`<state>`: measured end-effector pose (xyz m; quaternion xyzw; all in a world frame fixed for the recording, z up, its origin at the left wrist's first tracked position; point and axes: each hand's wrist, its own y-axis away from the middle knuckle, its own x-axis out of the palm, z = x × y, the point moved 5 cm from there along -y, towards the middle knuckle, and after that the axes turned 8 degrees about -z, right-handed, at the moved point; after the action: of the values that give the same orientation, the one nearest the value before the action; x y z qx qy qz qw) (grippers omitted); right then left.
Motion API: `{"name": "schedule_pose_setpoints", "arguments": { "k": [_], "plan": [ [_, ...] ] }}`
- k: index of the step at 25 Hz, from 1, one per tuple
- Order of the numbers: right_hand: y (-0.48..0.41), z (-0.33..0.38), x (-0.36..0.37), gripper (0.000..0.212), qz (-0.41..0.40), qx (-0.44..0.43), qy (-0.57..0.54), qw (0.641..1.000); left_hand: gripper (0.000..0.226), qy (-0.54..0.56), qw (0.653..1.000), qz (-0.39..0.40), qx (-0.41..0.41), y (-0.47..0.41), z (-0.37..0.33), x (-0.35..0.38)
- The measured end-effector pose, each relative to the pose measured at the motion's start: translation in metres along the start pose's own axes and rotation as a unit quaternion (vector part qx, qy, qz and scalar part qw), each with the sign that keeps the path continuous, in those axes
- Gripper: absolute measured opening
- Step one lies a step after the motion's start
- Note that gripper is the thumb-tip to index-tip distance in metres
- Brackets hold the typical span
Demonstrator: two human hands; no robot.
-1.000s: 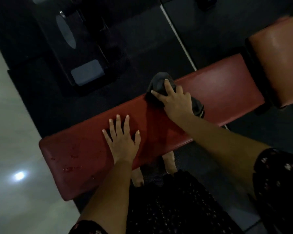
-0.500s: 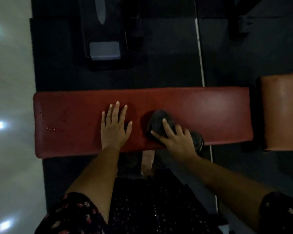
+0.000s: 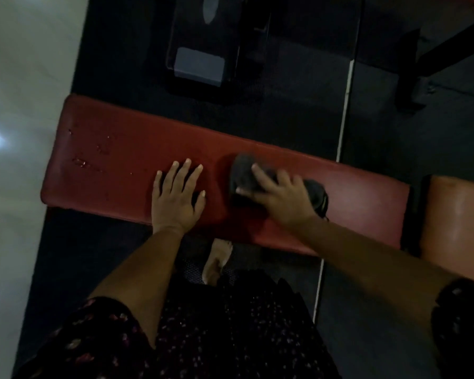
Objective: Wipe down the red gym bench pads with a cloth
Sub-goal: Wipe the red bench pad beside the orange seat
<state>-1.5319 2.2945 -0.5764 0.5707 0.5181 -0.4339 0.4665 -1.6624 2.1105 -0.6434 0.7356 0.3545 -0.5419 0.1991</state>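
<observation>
A long red bench pad (image 3: pixel 361 198) runs across the middle of the view. Water droplets (image 3: pixel 93 151) dot its left end. My left hand (image 3: pixel 177 198) lies flat on the pad with its fingers spread. To its right a dark grey cloth (image 3: pixel 242 173) is bunched on the pad. My right hand (image 3: pixel 281 194) presses down on the cloth with its fingers stretched over it; the hand is a little blurred. Part of the cloth sticks out behind the hand's right side.
A second, lighter orange-red pad (image 3: pixel 454 228) adjoins the bench at the right. Black machine parts (image 3: pixel 203 42) stand behind the bench on dark rubber flooring. Pale tiled floor (image 3: pixel 19 77) lies at the left. A bare foot (image 3: pixel 216 261) shows under the bench's near edge.
My right hand and the cloth slid from the pad's far edge to its near edge, then back toward the middle. The left hand stayed flat on the pad. The camera view turned.
</observation>
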Motion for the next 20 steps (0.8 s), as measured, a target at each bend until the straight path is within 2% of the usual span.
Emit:
{"name": "schedule_pose_setpoints", "arguments": {
  "k": [4, 7, 10, 12, 15, 20],
  "plan": [
    [-0.058, -0.063, -0.001, 0.06, 0.11, 0.136, -0.016, 0.985, 0.052, 0.027, 0.999, -0.02, 0.009, 0.0, 0.0, -0.003],
    [-0.08, -0.06, -0.005, 0.063, 0.148, 0.145, -0.045, 0.977, 0.053, 0.033, 0.998, -0.05, -0.03, 0.011, 0.013, -0.012],
    [-0.06, -0.024, -0.004, 0.068, 0.131, 0.098, -0.037, 0.986, 0.063, 0.034, 0.973, -0.088, -0.21, 0.034, 0.043, -0.023],
    [-0.031, 0.007, -0.004, 0.074, 0.074, 0.032, -0.04, 0.996, 0.071, 0.055, 0.954, -0.077, -0.284, 0.046, 0.059, -0.026],
    [0.016, 0.051, -0.004, 0.076, 0.007, -0.057, -0.059, 0.997, 0.071, 0.053, 0.962, -0.053, -0.263, 0.052, 0.063, -0.023],
    [0.054, 0.129, 0.001, 0.066, 0.013, -0.198, -0.053, 0.979, 0.067, 0.025, 0.964, -0.024, -0.262, 0.055, 0.062, -0.024]
  ]
}}
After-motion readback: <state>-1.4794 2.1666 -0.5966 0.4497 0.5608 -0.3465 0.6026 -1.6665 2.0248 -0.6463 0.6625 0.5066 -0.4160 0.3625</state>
